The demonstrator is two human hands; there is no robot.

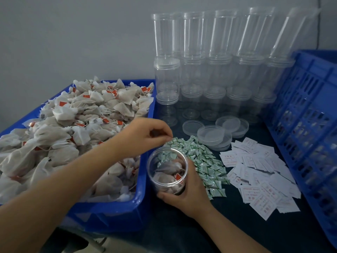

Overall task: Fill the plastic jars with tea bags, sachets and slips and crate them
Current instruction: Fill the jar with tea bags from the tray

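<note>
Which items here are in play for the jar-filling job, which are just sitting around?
In play: jar held by right hand; left hand at green sachets; tea bags; slips; blue crate.
Waiting: empty jars, loose lids.

blue crate (310,106) cut off at right, slip (259,196) print unreadable

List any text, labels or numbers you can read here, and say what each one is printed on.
None can be read as it stands.
White slips: red print inside boxes, too blurred to read.
Green and white sachets: green markings, too small to make out.
Red tags on the tea bags: any print is too small to tell.
Clear jars, loose lids, blue crate: no lettering visible.
</note>
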